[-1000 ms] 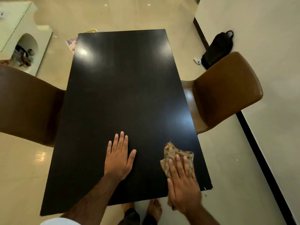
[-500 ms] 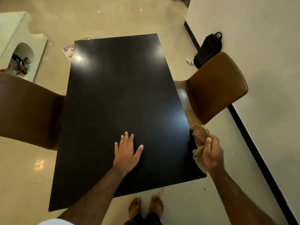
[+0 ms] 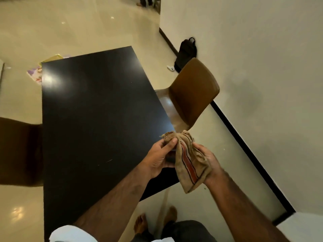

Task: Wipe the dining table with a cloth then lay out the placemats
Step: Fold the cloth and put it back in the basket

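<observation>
The striped cloth [image 3: 189, 161] looks soft and limp, bunched between both hands: left hand [image 3: 160, 158] pinches its top corner, right hand [image 3: 208, 161] cups beneath, above the desk [image 3: 96, 119] edge.

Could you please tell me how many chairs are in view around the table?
2: one chair at the table's right side, one chair at its left, cut by the frame edge. Others may be out of view.
</observation>
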{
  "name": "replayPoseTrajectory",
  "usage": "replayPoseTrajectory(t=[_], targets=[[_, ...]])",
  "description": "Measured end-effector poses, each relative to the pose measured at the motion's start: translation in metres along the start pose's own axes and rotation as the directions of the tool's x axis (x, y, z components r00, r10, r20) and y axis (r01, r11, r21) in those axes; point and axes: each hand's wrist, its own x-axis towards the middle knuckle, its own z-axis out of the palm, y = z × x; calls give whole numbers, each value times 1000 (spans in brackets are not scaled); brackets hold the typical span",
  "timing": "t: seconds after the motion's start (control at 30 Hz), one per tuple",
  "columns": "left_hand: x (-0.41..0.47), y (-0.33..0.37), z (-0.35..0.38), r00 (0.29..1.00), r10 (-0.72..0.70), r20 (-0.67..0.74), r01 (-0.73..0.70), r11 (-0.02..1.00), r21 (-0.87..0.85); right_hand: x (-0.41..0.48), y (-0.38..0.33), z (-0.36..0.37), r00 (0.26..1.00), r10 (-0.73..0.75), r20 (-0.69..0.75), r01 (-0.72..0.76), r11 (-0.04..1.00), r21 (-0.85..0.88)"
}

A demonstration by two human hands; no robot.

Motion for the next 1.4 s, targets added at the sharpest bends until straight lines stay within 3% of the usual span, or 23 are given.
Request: replayPoseTrajectory(t=[0.07,0.17,0.27,0.33,0.43,0.53,0.7,0.87,1.03,1.27,1.4], targets=[[9,0,18,1000,-6,-6,6,997,78,-9,-13,-12,999,29,22,-28,999,-16],[31,-4,55,998,3,-60,7,985,171,-19,-48,-44,999,19,49,-7,970,-242],[66,-5,100,983,62,-170,-49,996,79,-18,-97,-98,998,-50,-42,22,863,-505],[95,-4,130,967,99,-234,-102,995,-4,-14,-136,-131,996,-71,-45,33,818,-574],[136,1,181,960,109,-259,-145,982,-124,-8,-207,-171,970,-230,-82,133,780,-611],[166,16,229,975,102,-198,-149,959,-243,-1,-279,-193,885,-456,-92,320,739,-593],[232,37,296,961,122,-250,-155,981,-119,29,-381,-212,828,-551,-100,443,754,-486],[313,70,318,945,153,-291,-175,983,-50,81,-460,-212,834,-544,-94,446,764,-466],[405,120,328,922,220,-319,-253,965,-66,156,-548,-192,839,-545,-4,449,695,-562],[514,228,305,898,253,-359,-291,955,-56,265,-682,-103,840,-509,187,492,570,-659],[550,286,280,824,286,-489,-331,944,-6,325,-731,-33,840,-434,326,522,482,-704]])
